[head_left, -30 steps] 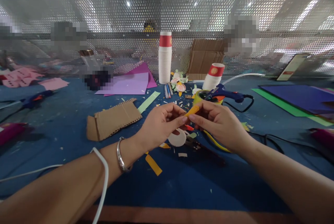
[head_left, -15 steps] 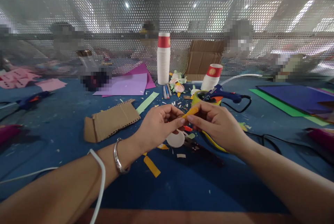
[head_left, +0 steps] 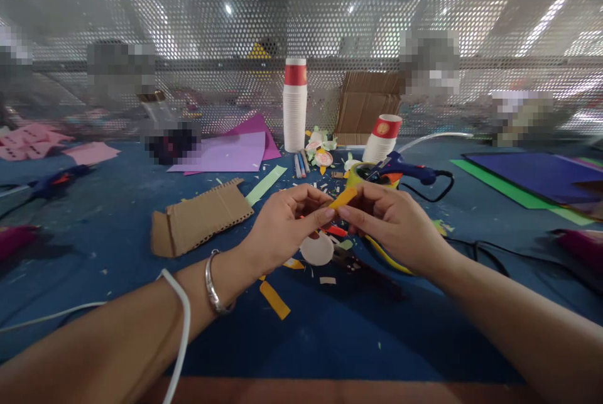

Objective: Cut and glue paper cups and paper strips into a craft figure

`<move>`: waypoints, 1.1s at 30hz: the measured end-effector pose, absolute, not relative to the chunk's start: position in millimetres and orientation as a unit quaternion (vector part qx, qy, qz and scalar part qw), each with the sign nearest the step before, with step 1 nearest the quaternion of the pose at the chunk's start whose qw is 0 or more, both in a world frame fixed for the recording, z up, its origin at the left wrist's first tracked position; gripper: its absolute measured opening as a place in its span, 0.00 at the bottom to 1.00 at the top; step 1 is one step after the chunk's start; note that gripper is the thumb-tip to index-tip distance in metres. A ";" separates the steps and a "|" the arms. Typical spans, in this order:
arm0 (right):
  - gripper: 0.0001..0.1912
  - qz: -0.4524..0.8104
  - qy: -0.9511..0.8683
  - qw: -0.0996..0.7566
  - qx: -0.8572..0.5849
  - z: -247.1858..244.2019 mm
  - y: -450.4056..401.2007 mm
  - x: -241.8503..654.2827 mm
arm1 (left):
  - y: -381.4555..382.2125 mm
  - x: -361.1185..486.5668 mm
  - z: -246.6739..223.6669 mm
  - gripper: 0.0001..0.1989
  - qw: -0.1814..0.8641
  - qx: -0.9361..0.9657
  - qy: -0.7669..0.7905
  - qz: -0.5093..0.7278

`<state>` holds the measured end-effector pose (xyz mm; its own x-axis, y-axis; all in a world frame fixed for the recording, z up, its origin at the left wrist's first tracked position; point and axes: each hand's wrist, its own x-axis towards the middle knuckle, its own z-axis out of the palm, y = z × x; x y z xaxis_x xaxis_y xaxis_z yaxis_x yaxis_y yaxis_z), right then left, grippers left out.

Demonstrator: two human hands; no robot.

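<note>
Pinching one orange strip above the table: left hand, right hand, both nearly closed; shaping apparently unfinished, grip masking detail. Untouched: second orange strip, nearer. Seemingly complete: paper flower, beyond.

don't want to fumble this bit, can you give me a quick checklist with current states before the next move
1. Orange strip pinched by both the left hand and the right hand: ok.
2. Second orange strip in plain view on the table: ok.
3. Surface under the hands uncluttered: not ok; a white round piece and a white scrap lie there.
4. White cable away from the left forearm: not ok; it crosses it in this view.
5. Glue gun cool: cannot tell.
6. Tall cup stack upright: ok.
</note>
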<state>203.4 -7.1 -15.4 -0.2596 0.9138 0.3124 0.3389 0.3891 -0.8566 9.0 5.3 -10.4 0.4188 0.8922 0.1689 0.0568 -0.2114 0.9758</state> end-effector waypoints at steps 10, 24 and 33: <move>0.09 0.356 -0.716 0.420 -0.429 -14.8 -7.6 204.0 | 6.1 9.7 -12.7 0.12 0.554 0.623 0.344 0.431; 0.07 0.278 -0.734 0.420 -0.456 -14.3 -10.0 198.3 | 4.0 12.8 -12.7 0.10 0.591 0.559 0.372 0.447; 0.02 0.201 -0.770 0.420 -0.437 -17.2 -14.0 194.1 | 0.7 12.5 -9.2 0.16 0.603 0.558 0.370 0.433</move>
